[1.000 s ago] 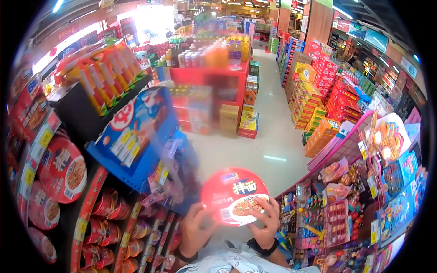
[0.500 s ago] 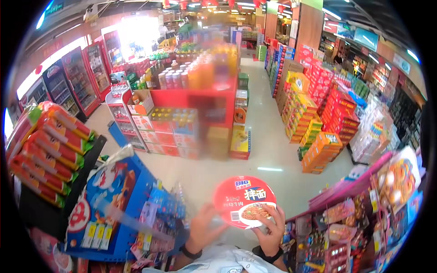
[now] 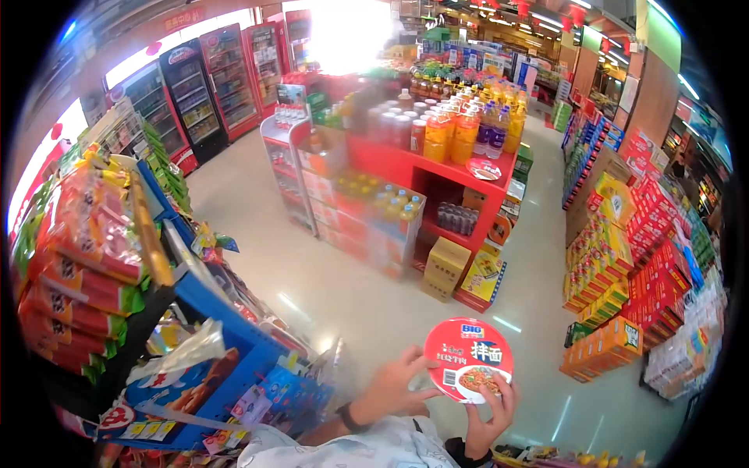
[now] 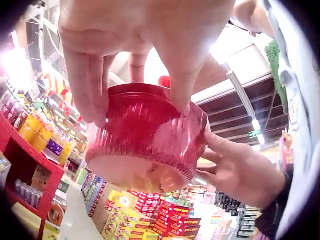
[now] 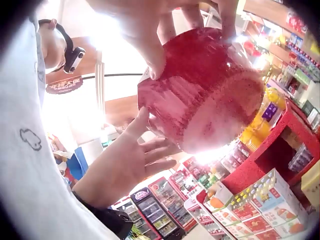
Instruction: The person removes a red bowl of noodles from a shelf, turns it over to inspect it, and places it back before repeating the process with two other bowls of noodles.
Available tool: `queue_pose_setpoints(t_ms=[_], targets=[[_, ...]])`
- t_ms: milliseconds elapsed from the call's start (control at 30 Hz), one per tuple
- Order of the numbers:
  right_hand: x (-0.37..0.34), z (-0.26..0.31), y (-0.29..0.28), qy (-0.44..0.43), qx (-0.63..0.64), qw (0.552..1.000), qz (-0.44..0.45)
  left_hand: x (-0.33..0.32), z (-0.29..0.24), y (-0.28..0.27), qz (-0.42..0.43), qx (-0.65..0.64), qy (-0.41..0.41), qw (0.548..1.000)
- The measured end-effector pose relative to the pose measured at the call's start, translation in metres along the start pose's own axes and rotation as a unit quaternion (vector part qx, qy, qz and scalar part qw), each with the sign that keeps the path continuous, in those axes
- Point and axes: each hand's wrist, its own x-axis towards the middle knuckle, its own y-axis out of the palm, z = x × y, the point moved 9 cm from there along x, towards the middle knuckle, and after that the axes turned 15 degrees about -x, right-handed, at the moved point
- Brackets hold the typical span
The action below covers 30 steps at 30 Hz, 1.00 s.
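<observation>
A round red tub of instant noodles [image 3: 470,355] is held out in front of the body, its printed lid facing up in the head view. At its left edge, the left hand [image 3: 395,384] has thumb and fingers against the side. The right hand [image 3: 491,413] grips the lower right edge, some fingertips lying over the lid. Seen from below in the left wrist view, the tub [image 4: 142,132] has a ribbed wall and a pale base. In the right wrist view, the right hand [image 5: 165,30] spans the tub's upper side.
A red display stand [image 3: 468,185] with bottles on top is ahead; a similar red tub [image 3: 484,169] lies on its corner. Stacked cartons [image 3: 601,257] line the right. A blue rack [image 3: 218,343] and bagged snacks [image 3: 86,273] are close at left. Drink fridges [image 3: 195,90] stand behind.
The head view has swung left, bringing fridges and the whole red stand into sight. The tub stays in both hands, now further right in the frame; the near right rack has mostly left view.
</observation>
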Motion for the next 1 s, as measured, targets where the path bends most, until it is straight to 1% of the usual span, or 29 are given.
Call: queue_pose_setpoints(t_ms=[67,100,167,200,267,367,467,500,567,600,667,733,767,867,900,1000], targets=[[0.032,-0.010,0.020,0.006,0.002,1.000,0.010,0.025,0.023,0.004,-0.013,-0.003,-0.013,1.000],[0.046,-0.027,0.034,0.022,0.050,0.998,0.015,0.043,0.032,0.008,-0.016,-0.006,-0.030,0.999],[0.081,-0.051,0.050,-0.005,0.026,1.000,0.006,0.079,0.045,0.013,-0.022,-0.004,-0.066,0.998],[0.099,-0.059,0.060,-0.022,0.022,0.999,0.013,0.098,0.050,0.018,-0.024,0.010,-0.061,0.998],[0.137,-0.083,0.078,-0.020,0.034,0.999,0.025,0.138,0.058,0.024,-0.035,0.042,-0.062,0.997],[0.200,-0.110,0.097,-0.012,0.062,0.997,0.042,0.207,0.060,0.033,-0.030,0.050,-0.063,0.996],[0.255,-0.135,0.119,-0.059,0.045,0.997,0.024,0.265,0.076,0.041,-0.060,0.070,-0.027,0.995],[0.273,-0.140,0.128,-0.065,0.040,0.997,0.031,0.280,0.084,0.041,-0.067,0.063,-0.046,0.995],[0.305,-0.147,0.146,-0.020,0.061,0.996,0.063,0.308,0.101,0.047,-0.077,0.046,-0.084,0.992],[0.319,-0.154,0.153,-0.003,0.066,0.995,0.077,0.323,0.110,0.048,-0.076,0.032,-0.085,0.993],[0.335,-0.171,0.174,0.030,0.058,0.994,0.087,0.352,0.133,0.054,-0.082,-0.010,-0.088,0.993],[0.353,-0.186,0.201,0.046,0.052,0.993,0.100,0.381,0.163,0.056,-0.081,-0.020,-0.113,0.990],[0.368,-0.188,0.211,0.033,0.031,0.995,0.092,0.394,0.181,0.055,-0.082,-0.024,-0.126,0.988],[0.411,-0.207,0.259,0.035,0.061,0.987,0.141,0.441,0.235,0.052,-0.058,-0.020,-0.130,0.990],[0.422,-0.215,0.275,0.024,0.037,0.989,0.141,0.457,0.247,0.049,-0.048,-0.027,-0.120,0.991],[0.465,-0.227,0.314,0.035,-0.001,0.991,0.129,0.522,0.279,0.031,-0.018,-0.046,-0.082,0.995]])
